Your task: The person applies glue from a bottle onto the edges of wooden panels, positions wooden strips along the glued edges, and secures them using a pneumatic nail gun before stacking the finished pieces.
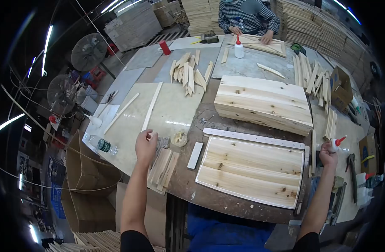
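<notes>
My left hand [146, 147] is closed at the near end of a long, thin wooden strip [152, 107], its fingers curled; the exact contact is partly hidden. My right hand [328, 154] grips a white glue bottle [334, 145] with a red nozzle, held tilted at the table's right side. Between my hands lies a flat wooden panel [251, 172] with a white line running near its edges. A pale straight bar [253, 138] lies along the panel's far edge. A short pale block [195, 155] sits to its left.
Behind the panel stands a stack of wooden boards [263, 101]. Short wood pieces [164, 168] and an open tub [179, 139] are near my left hand. Pointed slats [188, 73] lie farther back. Across the table, a co-worker [249, 19] handles a wooden frame [263, 45].
</notes>
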A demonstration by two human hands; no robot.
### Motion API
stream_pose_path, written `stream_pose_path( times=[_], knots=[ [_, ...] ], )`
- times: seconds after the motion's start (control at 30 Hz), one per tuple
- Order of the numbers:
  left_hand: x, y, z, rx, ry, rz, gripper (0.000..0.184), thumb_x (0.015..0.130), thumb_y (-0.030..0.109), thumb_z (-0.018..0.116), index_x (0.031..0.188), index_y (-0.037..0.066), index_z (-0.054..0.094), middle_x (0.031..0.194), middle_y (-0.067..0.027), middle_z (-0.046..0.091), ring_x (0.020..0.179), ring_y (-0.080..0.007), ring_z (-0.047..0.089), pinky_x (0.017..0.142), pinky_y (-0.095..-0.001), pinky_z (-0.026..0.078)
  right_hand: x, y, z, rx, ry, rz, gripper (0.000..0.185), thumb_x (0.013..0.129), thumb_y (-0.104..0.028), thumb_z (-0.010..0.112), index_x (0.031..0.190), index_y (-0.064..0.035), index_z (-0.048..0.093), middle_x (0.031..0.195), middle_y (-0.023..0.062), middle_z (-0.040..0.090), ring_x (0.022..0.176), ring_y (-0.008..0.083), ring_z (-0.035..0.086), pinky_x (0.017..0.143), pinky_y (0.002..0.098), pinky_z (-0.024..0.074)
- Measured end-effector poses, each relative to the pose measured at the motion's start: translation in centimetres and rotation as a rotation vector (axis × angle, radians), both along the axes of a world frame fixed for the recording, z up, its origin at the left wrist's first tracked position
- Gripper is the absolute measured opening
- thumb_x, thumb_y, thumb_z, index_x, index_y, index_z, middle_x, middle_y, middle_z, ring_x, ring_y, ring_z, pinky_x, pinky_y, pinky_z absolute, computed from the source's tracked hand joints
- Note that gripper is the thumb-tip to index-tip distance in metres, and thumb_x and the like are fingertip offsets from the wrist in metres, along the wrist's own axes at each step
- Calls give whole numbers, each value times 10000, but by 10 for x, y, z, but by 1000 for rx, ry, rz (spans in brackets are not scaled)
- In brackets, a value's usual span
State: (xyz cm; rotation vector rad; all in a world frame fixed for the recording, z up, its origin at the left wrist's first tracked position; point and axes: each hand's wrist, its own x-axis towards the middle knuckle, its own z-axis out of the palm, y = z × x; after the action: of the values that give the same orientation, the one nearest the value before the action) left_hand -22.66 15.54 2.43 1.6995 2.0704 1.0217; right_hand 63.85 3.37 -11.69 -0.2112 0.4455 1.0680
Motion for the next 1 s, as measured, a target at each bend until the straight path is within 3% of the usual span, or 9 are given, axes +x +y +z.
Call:
stream_pose_path(
  times=[0.07,0.33,0.43,0.63,0.77,0.83,0.9,0.97,1.0],
  knots=[
    [-32,29,-7,-46,324,119,417,932,344,787,1226,49,762,1138,-176,726,1009,-334,694,907,-457,566,-4,-5,-2,21,-5,0,326,1064,-235,530,1201,20,681,1094,201,737,950,352,725,797,449,626],
    [-92,91,-51,-393,596,225,507,874,364,802,1272,54,755,1239,-245,729,1148,-398,725,979,-498,581,-62,-43,42,-89,-121,-26,487,1126,-385,435,1310,19,637,1123,185,707,1034,316,696,833,404,610],
    [-110,109,-60,-428,427,165,518,873,332,798,1282,28,704,1229,-255,734,1135,-439,725,1004,-502,579,-80,-71,36,23,-172,203,537,1132,-443,463,1338,34,600,1193,191,718,1020,325,710,822,413,622],
    [-117,103,-56,-298,338,292,538,882,271,761,1296,-30,595,1191,-296,746,1089,-483,739,988,-520,588,-165,-116,96,38,-412,305,478,1135,-464,489,1259,-24,628,1047,96,712,916,235,705,762,357,617],
    [-121,107,-17,-235,327,423,547,914,294,709,1310,-38,532,1205,-329,730,1150,-467,720,1009,-537,564,-240,-138,129,-263,-732,303,503,1129,-527,490,1156,-55,663,908,38,682,790,152,674,634,309,588],
    [-148,122,-13,-170,390,447,493,973,342,654,1291,-27,576,1213,-324,729,1157,-484,709,1025,-547,553,-278,-154,142,-358,-870,383,378,1130,-390,557,1129,-31,674,911,74,708,787,157,704,684,265,587],
    [-172,138,-8,-182,352,496,432,1000,345,622,1246,-9,600,1167,-310,738,1150,-477,715,1014,-560,557,-269,-187,106,-486,-797,613,302,1039,-152,653,1317,-42,695,1111,125,734,983,250,713,901,376,581],
    [-189,156,-10,-212,316,480,383,1027,347,589,1201,8,624,1122,-295,747,1144,-471,721,1003,-573,561,-329,-192,107,-427,-805,487,296,1081,-186,515,1295,-46,665,1121,113,723,932,218,689,884,348,566],
    [-196,165,-15,-165,306,446,353,1050,341,572,1178,18,634,1085,-288,742,1093,-475,719,973,-569,564,-353,-197,99,-517,-1098,548,296,1085,-212,505,1265,-40,666,1104,111,715,903,214,676,880,353,565]
  ],
)
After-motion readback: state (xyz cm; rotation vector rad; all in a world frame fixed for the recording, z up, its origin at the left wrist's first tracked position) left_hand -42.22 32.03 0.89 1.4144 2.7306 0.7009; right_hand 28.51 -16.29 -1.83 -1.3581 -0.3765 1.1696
